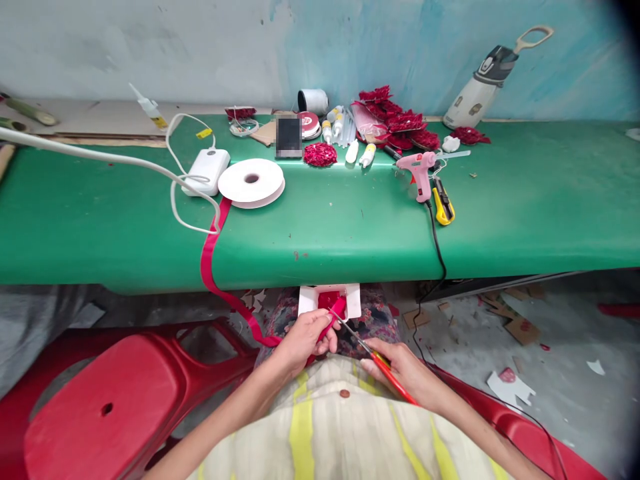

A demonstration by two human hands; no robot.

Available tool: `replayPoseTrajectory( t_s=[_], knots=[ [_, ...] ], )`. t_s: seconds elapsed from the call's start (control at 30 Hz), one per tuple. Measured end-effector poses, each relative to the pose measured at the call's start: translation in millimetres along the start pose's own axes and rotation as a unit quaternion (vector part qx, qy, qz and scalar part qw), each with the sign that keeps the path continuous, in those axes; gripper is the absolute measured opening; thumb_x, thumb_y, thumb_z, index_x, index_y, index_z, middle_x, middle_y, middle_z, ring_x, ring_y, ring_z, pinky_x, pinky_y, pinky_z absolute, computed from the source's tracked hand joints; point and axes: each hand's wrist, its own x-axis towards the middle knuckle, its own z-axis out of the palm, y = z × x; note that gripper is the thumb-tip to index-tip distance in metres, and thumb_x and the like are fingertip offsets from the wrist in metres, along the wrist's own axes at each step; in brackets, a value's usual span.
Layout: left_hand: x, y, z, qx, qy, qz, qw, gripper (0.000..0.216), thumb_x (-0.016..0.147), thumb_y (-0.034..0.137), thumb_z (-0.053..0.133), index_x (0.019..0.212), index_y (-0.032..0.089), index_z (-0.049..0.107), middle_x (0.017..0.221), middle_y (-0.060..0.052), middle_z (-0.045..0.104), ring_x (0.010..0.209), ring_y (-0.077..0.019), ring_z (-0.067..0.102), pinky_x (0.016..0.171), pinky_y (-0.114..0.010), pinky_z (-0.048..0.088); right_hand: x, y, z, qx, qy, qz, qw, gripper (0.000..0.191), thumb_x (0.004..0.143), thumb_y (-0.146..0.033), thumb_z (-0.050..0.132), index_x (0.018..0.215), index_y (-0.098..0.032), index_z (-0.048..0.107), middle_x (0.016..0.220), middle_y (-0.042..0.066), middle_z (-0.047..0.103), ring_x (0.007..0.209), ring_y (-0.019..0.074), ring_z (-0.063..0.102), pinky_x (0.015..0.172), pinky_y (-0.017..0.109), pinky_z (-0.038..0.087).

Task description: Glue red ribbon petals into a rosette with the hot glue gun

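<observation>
My left hand (313,335) pinches a red ribbon (209,257) above my lap. From there the ribbon runs left and up over the table edge to a white spool (251,181). In my right hand (395,365) are what look like scissors (356,335), with long thin metal blades and an orange-red handle. Their tips meet the ribbon beside my left fingers; whether the blades are apart is too small to tell. Just beyond my hands, an open white box (354,301) rests on my lap with red pieces inside.
The green table (320,233) carries a pink glue gun (420,172) with a black cord, a yellow cutter knife (443,203), a white power bank (207,171), glue bottles and red ruffled pieces (400,123). A bottle (475,93) stands behind. Red chairs (107,407) flank me.
</observation>
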Motion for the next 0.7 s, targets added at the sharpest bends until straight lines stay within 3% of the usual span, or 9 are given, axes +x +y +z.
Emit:
replayPoseTrajectory(
  t_s=[0.33,0.7],
  knots=[
    [-3.4,1.3,-0.8,-0.044,-0.001,0.011,0.999,0.018,0.078,0.028,0.049,0.075,0.013,0.057,0.05,-0.005,0.062,0.037,-0.0058,0.035,0.041,-0.019,0.014,0.0,0.5,0.4,-0.004,0.013,-0.011,1.0,0.032,0.087,-0.047,0.054,0.094,-0.018,0.068,0.067,-0.002,0.062,0.06,0.0139,0.054,0.058,0.022,0.042],
    [2.0,-3.2,-9.2,-0.082,-0.081,-0.027,0.993,0.023,0.08,0.03,0.051,0.076,0.01,0.06,0.054,-0.012,0.066,0.035,-0.0058,0.036,0.038,-0.02,0.013,0.8,-3.1,-3.0,-0.03,0.0,-0.003,1.0,0.035,0.089,-0.049,0.05,0.095,-0.018,0.065,0.066,-0.001,0.059,0.056,0.0125,0.049,0.058,0.022,0.039]
  ],
)
